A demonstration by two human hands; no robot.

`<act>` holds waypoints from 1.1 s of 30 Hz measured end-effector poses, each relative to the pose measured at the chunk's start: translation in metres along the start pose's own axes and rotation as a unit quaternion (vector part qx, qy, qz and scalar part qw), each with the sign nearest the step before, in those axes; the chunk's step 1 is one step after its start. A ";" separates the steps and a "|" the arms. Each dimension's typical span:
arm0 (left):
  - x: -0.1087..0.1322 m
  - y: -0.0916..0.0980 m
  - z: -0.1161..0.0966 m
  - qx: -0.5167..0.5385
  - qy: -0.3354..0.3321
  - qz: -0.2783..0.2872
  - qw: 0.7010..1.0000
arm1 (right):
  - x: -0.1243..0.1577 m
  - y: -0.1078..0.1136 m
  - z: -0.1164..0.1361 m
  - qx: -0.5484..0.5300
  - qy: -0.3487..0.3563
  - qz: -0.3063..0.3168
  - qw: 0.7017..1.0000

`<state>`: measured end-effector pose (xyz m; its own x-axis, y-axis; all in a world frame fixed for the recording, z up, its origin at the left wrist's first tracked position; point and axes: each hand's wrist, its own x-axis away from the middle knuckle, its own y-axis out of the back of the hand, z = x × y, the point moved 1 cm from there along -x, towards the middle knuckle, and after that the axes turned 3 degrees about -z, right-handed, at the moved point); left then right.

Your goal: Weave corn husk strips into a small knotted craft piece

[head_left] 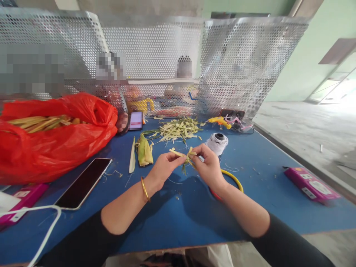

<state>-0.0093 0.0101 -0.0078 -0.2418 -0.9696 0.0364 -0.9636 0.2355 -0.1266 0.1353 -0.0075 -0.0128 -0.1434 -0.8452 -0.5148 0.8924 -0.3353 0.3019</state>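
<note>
Above the middle of the blue table, my left hand [164, 168] and my right hand [208, 163] meet, fingertips pinched round pale green corn husk strips [189, 157]. Short strip ends stick out above and below the fingers; how they are joined is hidden. Just beyond lies a pile of cut husk strips [179, 129]. Left of it are a folded green husk [145, 151] and a single flat husk piece [132, 155]. A spool of white thread [218, 144] stands behind my right hand. Partly under my right wrist rests a yellow and red ring [235, 178].
A red plastic bag [63, 148] of husks fills the left side. Nearer are a phone [85, 183] and a white cable [52, 222]. A yellow glue gun [219, 121], glasses [239, 124] and a purple box [310, 183] lie right. A perforated metal screen [155, 48] borders the back.
</note>
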 end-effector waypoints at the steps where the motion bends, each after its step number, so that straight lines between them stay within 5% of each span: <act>1: 0.001 -0.002 0.002 0.037 0.023 0.015 0.999 | 0.001 0.000 0.001 0.004 0.004 -0.003 1.000; 6: 0.006 -0.009 0.012 0.200 0.094 0.014 0.975 | 0.004 -0.001 0.006 0.085 0.058 -0.042 0.994; 12: 0.004 -0.008 0.012 0.252 0.123 -0.006 0.960 | 0.005 -0.002 0.007 0.103 0.079 -0.050 0.990; 21: 0.004 -0.006 0.011 0.232 0.090 0.003 0.968 | 0.004 -0.001 0.005 0.060 -0.013 -0.039 0.997; 28: 0.000 -0.003 0.009 0.108 0.022 -0.009 0.994 | -0.001 0.000 0.008 -0.053 -0.075 -0.011 0.996; 33: -0.003 0.001 0.005 0.068 -0.006 0.049 0.996 | -0.005 0.001 0.008 -0.237 -0.222 0.024 0.946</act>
<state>-0.0085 0.0131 -0.0130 -0.3325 -0.9431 0.0061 -0.9105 0.3193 -0.2628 0.1336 -0.0066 -0.0037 -0.1686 -0.9815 -0.0910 0.9791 -0.1561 -0.1300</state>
